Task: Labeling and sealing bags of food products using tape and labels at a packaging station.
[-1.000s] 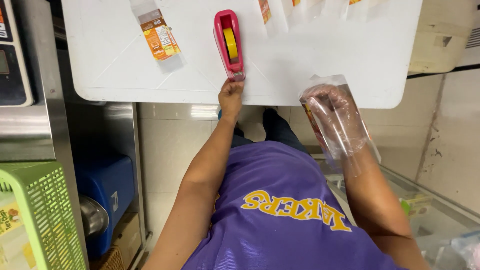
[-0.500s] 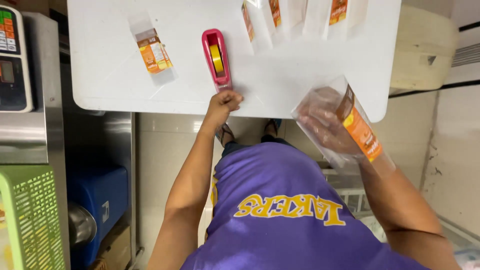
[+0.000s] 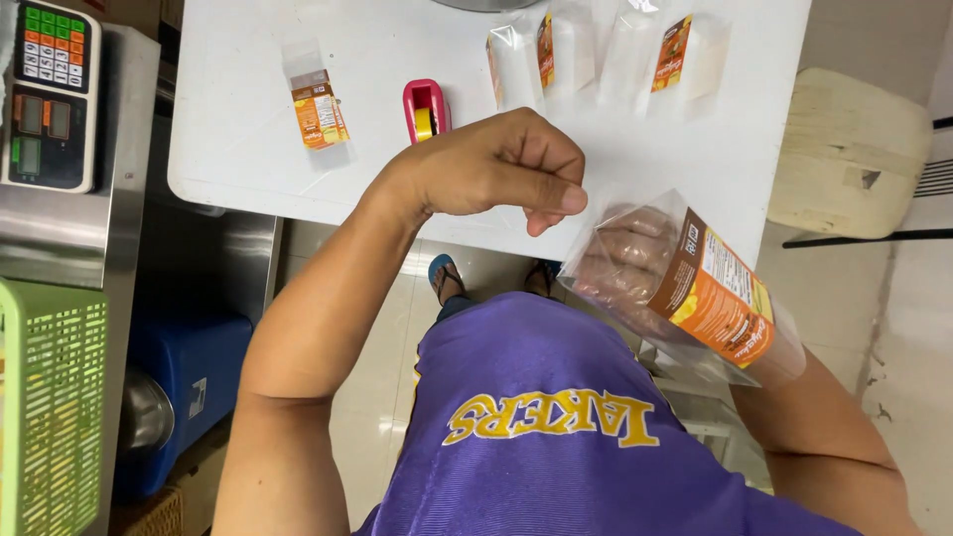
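Note:
My left hand (image 3: 496,169) is raised over the near edge of the white table (image 3: 248,149), fingers curled and thumb pinched against the forefinger; nothing visible shows between them. Just behind it stands a pink tape dispenser (image 3: 425,104) with a yellow roll, partly hidden by the hand. My right hand (image 3: 620,260) is pushed inside a clear plastic bag (image 3: 720,303) with an orange label and holds it up at the table's near right corner, close to my left thumb.
A small orange packet (image 3: 318,107) in clear wrap lies left of the dispenser. Two clear labelled bags (image 3: 551,50) (image 3: 675,45) lie at the far side. A weighing scale (image 3: 45,94), green basket (image 3: 50,417) and blue container (image 3: 184,387) are at the left, and a beige stool (image 3: 854,149) at the right.
My left hand left the dispenser's cutter and rose toward the bag, pinched shut. My right hand turned the bag so its orange label faces up. The view shifted.

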